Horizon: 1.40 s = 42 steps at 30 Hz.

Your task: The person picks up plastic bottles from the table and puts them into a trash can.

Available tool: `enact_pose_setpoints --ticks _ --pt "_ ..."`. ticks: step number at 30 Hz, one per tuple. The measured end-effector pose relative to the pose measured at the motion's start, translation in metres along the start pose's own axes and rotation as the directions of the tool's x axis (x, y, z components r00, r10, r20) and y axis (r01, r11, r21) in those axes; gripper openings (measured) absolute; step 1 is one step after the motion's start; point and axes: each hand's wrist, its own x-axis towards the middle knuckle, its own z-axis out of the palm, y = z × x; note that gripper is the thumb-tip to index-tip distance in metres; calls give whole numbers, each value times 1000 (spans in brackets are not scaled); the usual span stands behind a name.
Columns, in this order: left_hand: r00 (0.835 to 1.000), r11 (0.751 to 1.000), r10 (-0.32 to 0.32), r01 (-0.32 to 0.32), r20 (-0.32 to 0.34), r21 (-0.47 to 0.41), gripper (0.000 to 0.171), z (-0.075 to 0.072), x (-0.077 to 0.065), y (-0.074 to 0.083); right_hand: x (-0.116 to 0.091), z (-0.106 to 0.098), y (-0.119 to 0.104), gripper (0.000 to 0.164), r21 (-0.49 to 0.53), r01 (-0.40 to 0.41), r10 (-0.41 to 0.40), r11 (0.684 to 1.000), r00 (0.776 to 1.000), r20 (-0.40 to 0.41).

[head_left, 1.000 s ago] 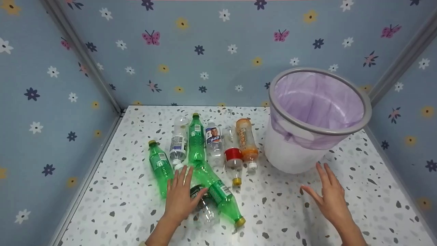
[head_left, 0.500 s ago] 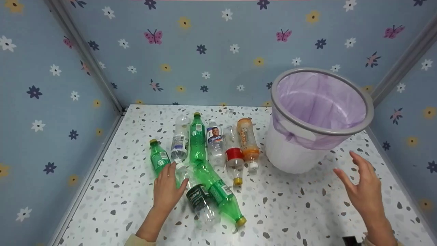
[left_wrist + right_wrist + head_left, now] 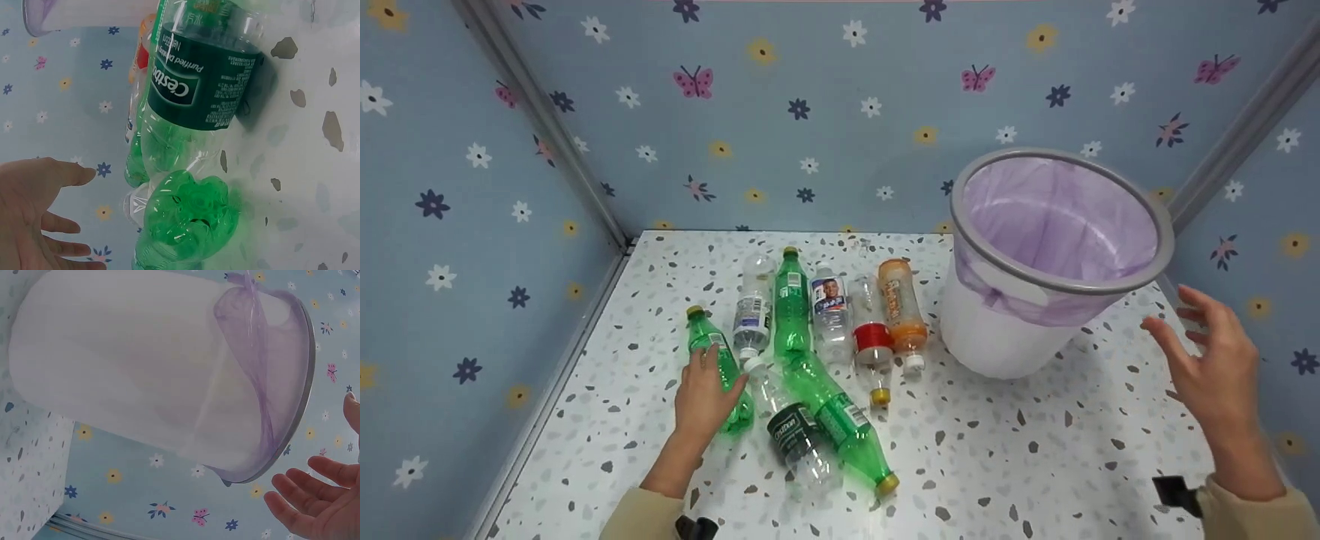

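Observation:
My left hand [image 3: 701,397], fingers loosely spread, hovers over the leftmost green bottle [image 3: 741,416] and hides part of it. In the left wrist view the hand [image 3: 25,208] shows a gap between its fingers and that green bottle [image 3: 191,216]. Just right of it lies a clear water bottle [image 3: 795,435] with a dark green label, beside another green bottle [image 3: 840,416] with a yellow cap. My right hand [image 3: 1219,367] is raised beside the bin [image 3: 1005,337], fingers spread and holding nothing. The right wrist view has its fingers [image 3: 298,506] apart from the bin's grey rim [image 3: 304,405].
Farther back lie a clear bottle [image 3: 752,322], a green bottle [image 3: 791,311], a bottle with a portrait label [image 3: 830,319], a red-label bottle [image 3: 873,337] and an orange-label bottle [image 3: 901,307]. The bin has a purple liner [image 3: 1057,202]. Flowered walls [image 3: 840,112] enclose the speckled table [image 3: 960,465].
My left hand has moved left, from over the water bottle to the leftmost green bottle. My right hand has moved right and up, to beside the bin's rim. The bottles stay put.

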Motion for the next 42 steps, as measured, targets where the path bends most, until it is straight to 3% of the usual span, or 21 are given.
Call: enact_pose_setpoints --ticks 8,13,19,25,32,39,42 --pt "992 994 -102 104 76 -22 72 2 10 -8 32 1 0 48 -14 -114 114 993 992 59" --pt "982 988 -151 154 112 -22 74 3 17 -12 51 3 3 52 -72 -219 224 973 972 68" --pt "963 972 -226 232 148 -23 79 8 26 -21 75 5 8 59 -87 -338 347 937 929 129" --pt "946 955 -276 290 173 -60 83 11 34 -30 93 7 13 72 -31 -460 454 888 862 225" --pt "909 919 -344 377 234 -112 89 13 41 -39 108 14 15 82 -50 -549 538 834 791 290" --pt "873 893 -392 437 289 -110 92 17 43 -46 118 23 24 75 -45 -531 512 846 786 346" --pt "850 871 -417 475 322 -126 95 19 44 -49 119 25 27 71 -44 -545 525 837 777 348"
